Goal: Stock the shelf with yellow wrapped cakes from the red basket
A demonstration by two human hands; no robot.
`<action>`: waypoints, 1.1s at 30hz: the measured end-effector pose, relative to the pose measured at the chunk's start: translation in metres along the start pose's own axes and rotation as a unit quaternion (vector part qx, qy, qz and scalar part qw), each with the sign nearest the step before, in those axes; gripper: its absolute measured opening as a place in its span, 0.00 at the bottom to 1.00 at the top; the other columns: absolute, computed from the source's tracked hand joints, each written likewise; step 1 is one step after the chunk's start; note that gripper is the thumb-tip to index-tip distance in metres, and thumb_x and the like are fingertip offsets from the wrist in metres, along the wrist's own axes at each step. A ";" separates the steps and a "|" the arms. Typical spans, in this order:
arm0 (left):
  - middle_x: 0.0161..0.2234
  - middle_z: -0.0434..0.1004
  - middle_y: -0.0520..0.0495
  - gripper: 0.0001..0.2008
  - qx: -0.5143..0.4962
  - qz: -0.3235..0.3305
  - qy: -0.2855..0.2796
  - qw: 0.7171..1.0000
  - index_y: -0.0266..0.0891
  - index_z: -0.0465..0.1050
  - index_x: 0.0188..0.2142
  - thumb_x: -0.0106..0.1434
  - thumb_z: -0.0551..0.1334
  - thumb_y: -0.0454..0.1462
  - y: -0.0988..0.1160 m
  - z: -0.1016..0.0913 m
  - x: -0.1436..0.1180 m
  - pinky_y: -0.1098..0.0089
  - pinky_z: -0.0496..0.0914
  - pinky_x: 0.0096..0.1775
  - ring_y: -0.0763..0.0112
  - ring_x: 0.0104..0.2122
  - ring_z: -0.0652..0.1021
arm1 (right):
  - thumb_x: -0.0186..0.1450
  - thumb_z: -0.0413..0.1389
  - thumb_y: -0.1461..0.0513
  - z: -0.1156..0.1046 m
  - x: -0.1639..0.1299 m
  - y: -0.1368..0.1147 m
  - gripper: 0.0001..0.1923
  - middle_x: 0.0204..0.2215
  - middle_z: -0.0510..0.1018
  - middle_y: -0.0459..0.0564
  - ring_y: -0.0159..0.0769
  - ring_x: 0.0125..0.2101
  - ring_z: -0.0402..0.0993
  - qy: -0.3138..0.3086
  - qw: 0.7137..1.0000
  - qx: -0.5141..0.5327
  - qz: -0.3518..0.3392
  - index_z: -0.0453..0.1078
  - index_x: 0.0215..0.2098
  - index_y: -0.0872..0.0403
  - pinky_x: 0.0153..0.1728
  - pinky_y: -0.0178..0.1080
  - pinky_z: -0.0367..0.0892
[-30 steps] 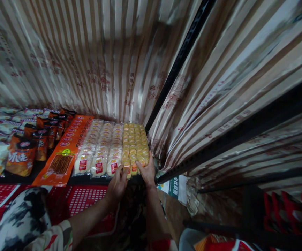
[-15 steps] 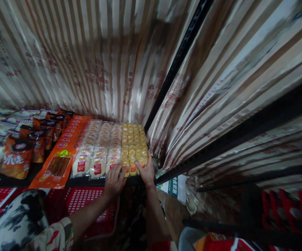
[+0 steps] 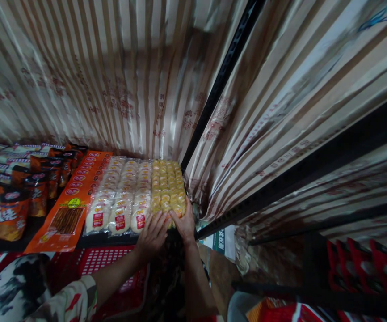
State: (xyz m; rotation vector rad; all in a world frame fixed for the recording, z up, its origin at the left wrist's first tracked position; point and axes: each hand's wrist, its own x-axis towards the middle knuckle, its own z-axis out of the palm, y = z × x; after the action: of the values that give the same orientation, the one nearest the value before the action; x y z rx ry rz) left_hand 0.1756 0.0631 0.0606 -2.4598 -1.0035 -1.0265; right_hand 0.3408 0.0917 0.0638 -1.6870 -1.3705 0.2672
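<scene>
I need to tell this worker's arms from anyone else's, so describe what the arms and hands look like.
Both forearms are bare, with no gloves, rings or watch visible. The left hand comes from a short sleeve with a camouflage-like print of pale, dark and reddish patches. The right hand shows no sleeve in the picture. Each hand shows slim, spread fingers.

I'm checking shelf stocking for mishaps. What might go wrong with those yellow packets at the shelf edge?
The yellow packets sit at the shelf's front edge under the left hand and right hand; front ones might slide off. A sideways push may disturb the white packets touching them.
</scene>
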 end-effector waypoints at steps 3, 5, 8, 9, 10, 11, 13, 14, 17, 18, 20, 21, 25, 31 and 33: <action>0.57 0.65 0.38 0.21 -0.013 -0.002 -0.012 1.000 0.33 0.63 0.56 0.64 0.52 0.35 0.003 0.002 0.010 0.53 0.49 0.61 0.58 0.60 0.60 | 0.55 0.57 0.52 0.000 0.000 -0.001 0.40 0.58 0.62 0.60 0.47 0.57 0.58 -0.004 1.000 -0.003 0.014 0.51 0.61 0.56 0.56 0.49 0.57; 0.59 0.63 0.39 0.22 -0.022 -0.004 -0.019 1.000 0.34 0.61 0.57 0.65 0.52 0.36 0.003 0.004 0.015 0.53 0.48 0.61 0.58 0.61 0.59 | 0.55 0.57 0.52 0.000 0.000 -0.001 0.40 0.58 0.61 0.60 0.48 0.57 0.58 -0.011 1.000 -0.002 0.024 0.51 0.61 0.57 0.56 0.49 0.57; 0.60 0.60 0.39 0.23 -0.030 -0.016 -0.035 0.999 0.35 0.60 0.59 0.65 0.52 0.38 0.002 0.008 0.018 0.53 0.47 0.62 0.59 0.61 0.58 | 0.55 0.57 0.52 0.000 0.000 -0.001 0.41 0.59 0.60 0.59 0.47 0.57 0.58 -0.017 1.000 -0.004 0.025 0.50 0.62 0.56 0.56 0.49 0.57; 0.60 0.60 0.39 0.23 -0.031 -0.019 -0.039 0.999 0.35 0.60 0.59 0.65 0.52 0.38 0.002 0.010 0.019 0.53 0.48 0.62 0.59 0.61 0.58 | 0.55 0.57 0.53 0.000 0.000 -0.001 0.40 0.59 0.61 0.58 0.47 0.57 0.58 -0.016 1.000 -0.008 0.023 0.50 0.62 0.56 0.56 0.49 0.57; 0.60 0.60 0.38 0.23 -0.032 -0.021 -0.043 0.998 0.35 0.60 0.59 0.65 0.52 0.38 0.002 0.011 0.019 0.53 0.48 0.61 0.59 0.61 0.58 | 0.55 0.56 0.53 0.000 -0.001 -0.002 0.40 0.59 0.61 0.58 0.47 0.57 0.58 -0.014 1.000 -0.012 0.021 0.50 0.62 0.55 0.56 0.49 0.57; 0.59 0.61 0.38 0.23 -0.033 -0.021 -0.046 0.998 0.34 0.60 0.58 0.65 0.52 0.39 0.001 0.012 0.019 0.53 0.49 0.61 0.59 0.61 0.58 | 0.55 0.56 0.53 0.000 -0.001 -0.002 0.40 0.58 0.61 0.58 0.47 0.57 0.58 -0.012 1.000 -0.016 0.018 0.50 0.62 0.55 0.56 0.50 0.57; 0.59 0.62 0.36 0.23 -0.035 -0.018 -0.048 0.998 0.32 0.60 0.58 0.66 0.51 0.39 0.001 0.013 0.019 0.53 0.50 0.61 0.59 0.61 0.59 | 0.56 0.55 0.54 0.000 -0.001 -0.003 0.39 0.58 0.61 0.58 0.47 0.57 0.58 -0.011 1.000 -0.024 0.015 0.49 0.62 0.55 0.56 0.50 0.57; 0.59 0.62 0.36 0.23 -0.036 -0.016 -0.047 0.998 0.31 0.60 0.58 0.66 0.51 0.39 0.001 0.013 0.019 0.53 0.50 0.61 0.59 0.61 0.59 | 0.56 0.55 0.54 0.000 -0.002 -0.003 0.39 0.58 0.61 0.58 0.47 0.57 0.58 -0.010 1.000 -0.027 0.014 0.49 0.62 0.55 0.56 0.50 0.57; 0.59 0.62 0.35 0.23 -0.038 -0.014 -0.031 0.999 0.31 0.60 0.58 0.66 0.51 0.38 0.002 0.012 0.019 0.53 0.49 0.61 0.58 0.61 0.58 | 0.57 0.55 0.53 0.001 -0.002 -0.003 0.39 0.58 0.61 0.58 0.47 0.57 0.58 -0.005 1.000 -0.028 0.008 0.50 0.62 0.56 0.57 0.50 0.57; 0.59 0.62 0.36 0.22 -0.040 -0.015 -0.025 0.999 0.31 0.60 0.58 0.65 0.51 0.37 0.002 0.012 0.019 0.53 0.49 0.61 0.58 0.61 0.58 | 0.57 0.54 0.53 0.002 -0.002 -0.002 0.39 0.58 0.61 0.58 0.47 0.57 0.58 -0.004 1.000 -0.027 0.006 0.49 0.62 0.56 0.57 0.50 0.57; 0.59 0.61 0.36 0.22 -0.048 -0.016 -0.016 0.999 0.31 0.60 0.58 0.65 0.51 0.36 0.002 0.011 0.019 0.52 0.48 0.61 0.58 0.62 0.57 | 0.57 0.54 0.53 0.002 -0.002 -0.001 0.38 0.59 0.60 0.58 0.47 0.58 0.57 -0.004 1.000 -0.024 0.002 0.49 0.63 0.56 0.57 0.50 0.56; 0.59 0.60 0.36 0.22 -0.050 -0.015 -0.015 0.999 0.31 0.60 0.58 0.65 0.51 0.36 0.002 0.011 0.019 0.51 0.49 0.61 0.57 0.62 0.57 | 0.58 0.54 0.53 0.002 -0.002 0.000 0.38 0.59 0.60 0.58 0.47 0.58 0.56 -0.006 1.000 -0.022 -0.001 0.49 0.63 0.56 0.57 0.50 0.56; 0.60 0.58 0.35 0.23 -0.048 -0.007 -0.026 0.998 0.30 0.58 0.59 0.65 0.52 0.34 -0.002 0.011 0.019 0.51 0.52 0.60 0.56 0.62 0.56 | 0.63 0.47 0.51 -0.001 -0.003 0.000 0.35 0.61 0.58 0.57 0.45 0.60 0.53 -0.007 1.000 0.000 -0.006 0.47 0.64 0.56 0.59 0.51 0.52; 0.60 0.59 0.39 0.24 -0.039 0.021 -0.029 0.999 0.30 0.55 0.60 0.65 0.49 0.31 0.001 0.013 0.018 0.55 0.53 0.61 0.61 0.62 0.55 | 0.66 0.39 0.50 -0.001 -0.004 0.002 0.33 0.61 0.58 0.57 0.43 0.61 0.53 0.028 0.997 0.050 0.047 0.46 0.65 0.58 0.59 0.50 0.50; 0.61 0.58 0.40 0.23 -0.041 0.041 -0.032 0.998 0.30 0.55 0.60 0.65 0.48 0.32 0.006 0.016 0.017 0.58 0.52 0.62 0.63 0.62 0.56 | 0.67 0.38 0.50 0.000 -0.003 0.005 0.31 0.61 0.59 0.55 0.43 0.60 0.54 0.046 0.996 0.052 0.054 0.50 0.64 0.56 0.59 0.49 0.51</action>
State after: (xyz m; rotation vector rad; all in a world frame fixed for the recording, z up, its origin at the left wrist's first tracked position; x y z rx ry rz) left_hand 0.1966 0.0748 0.0614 -2.5922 -0.8888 -0.9874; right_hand 0.3429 0.0893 0.0591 -1.6674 -1.1807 0.3135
